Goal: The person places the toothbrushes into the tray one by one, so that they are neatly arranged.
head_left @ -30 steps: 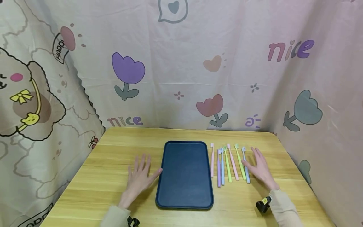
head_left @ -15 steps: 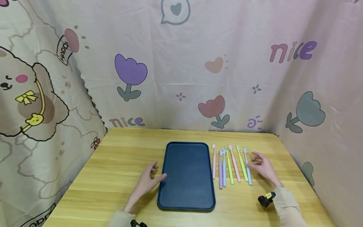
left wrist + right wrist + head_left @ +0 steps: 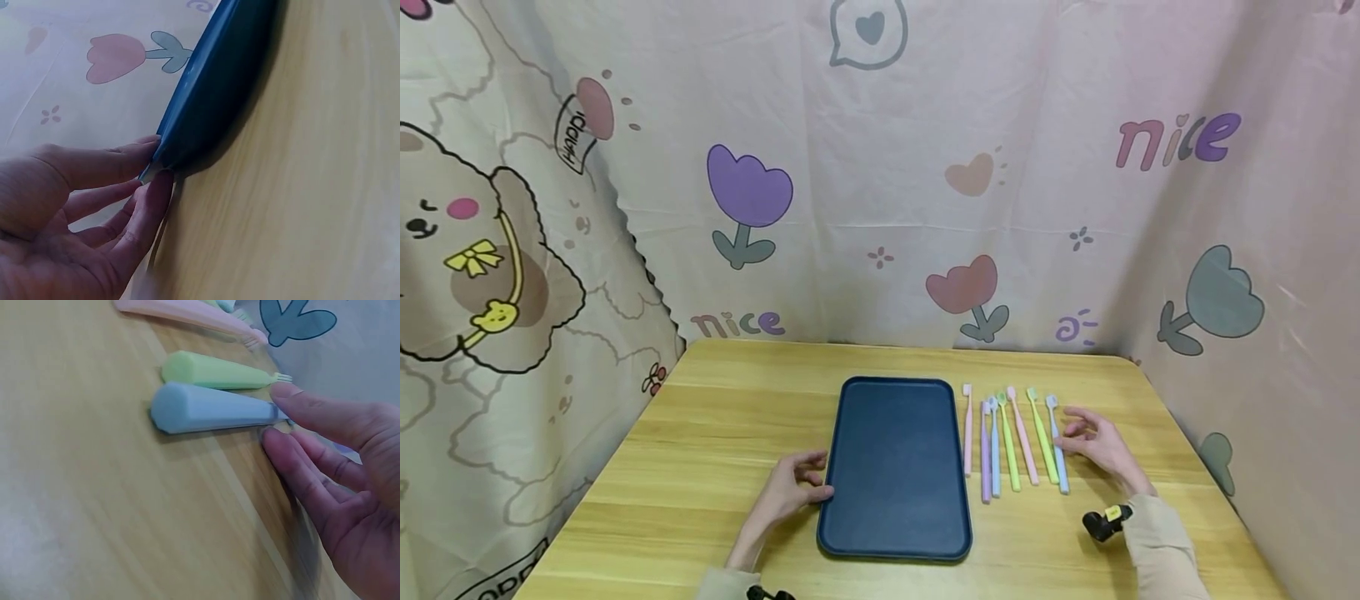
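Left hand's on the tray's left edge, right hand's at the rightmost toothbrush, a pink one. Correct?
Colour's wrong: the rightmost toothbrush is light blue, not pink; see the head view. The rest holds: left hand on the left edge of the tray, right hand at that toothbrush.

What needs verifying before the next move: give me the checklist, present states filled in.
1. Left hand at the tray: ok, it pinches the left edge.
2. Right hand at the rightmost blue toothbrush: ok, thumb and fingers are on either side of the handle.
3. That toothbrush firmly held: cannot tell.
4. It lies free of the neighboring green toothbrush: cannot tell, they are very close.
5. Leftmost pink toothbrush well away from the tray: not ok, it lies right alongside.
6. All seven toothbrushes facing one way: ok, heads away from the person.
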`<state>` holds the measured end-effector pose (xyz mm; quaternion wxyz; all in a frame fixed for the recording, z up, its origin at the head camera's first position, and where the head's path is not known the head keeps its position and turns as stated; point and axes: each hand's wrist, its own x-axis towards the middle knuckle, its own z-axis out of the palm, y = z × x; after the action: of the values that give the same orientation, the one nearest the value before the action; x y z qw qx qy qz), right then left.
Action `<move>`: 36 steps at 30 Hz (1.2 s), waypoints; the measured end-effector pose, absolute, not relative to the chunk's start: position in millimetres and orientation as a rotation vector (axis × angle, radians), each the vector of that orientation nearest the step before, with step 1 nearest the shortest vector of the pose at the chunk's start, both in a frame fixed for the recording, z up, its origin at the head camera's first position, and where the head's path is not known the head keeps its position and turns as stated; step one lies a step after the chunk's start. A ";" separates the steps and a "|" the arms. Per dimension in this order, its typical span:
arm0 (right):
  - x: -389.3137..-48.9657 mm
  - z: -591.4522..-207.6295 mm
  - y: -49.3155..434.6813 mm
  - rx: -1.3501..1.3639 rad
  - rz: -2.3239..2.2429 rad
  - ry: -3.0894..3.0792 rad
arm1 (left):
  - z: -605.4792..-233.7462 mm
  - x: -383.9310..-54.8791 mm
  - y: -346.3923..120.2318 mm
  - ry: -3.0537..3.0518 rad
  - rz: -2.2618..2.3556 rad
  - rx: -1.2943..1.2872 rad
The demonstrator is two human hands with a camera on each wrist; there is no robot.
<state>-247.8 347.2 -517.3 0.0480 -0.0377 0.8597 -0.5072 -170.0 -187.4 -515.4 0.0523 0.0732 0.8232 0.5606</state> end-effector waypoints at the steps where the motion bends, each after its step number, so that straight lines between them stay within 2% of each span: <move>1: -248.2 -518.0 347.6 -0.124 -1.556 2.606 | -516.3 -170.1 -188.3 2.497 1.705 0.241; 10: -250.5 -519.9 348.8 -0.121 -1.569 2.525 | -522.5 -172.8 -191.0 2.428 1.726 0.344; 36: -255.9 -512.4 329.1 0.102 -1.351 2.702 | -524.1 -170.8 -191.1 2.416 1.745 0.375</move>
<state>-255.9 329.1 -512.4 0.0592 0.0338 0.8924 -0.4462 -170.8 -191.1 -524.1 0.0691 0.1246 0.8024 0.5795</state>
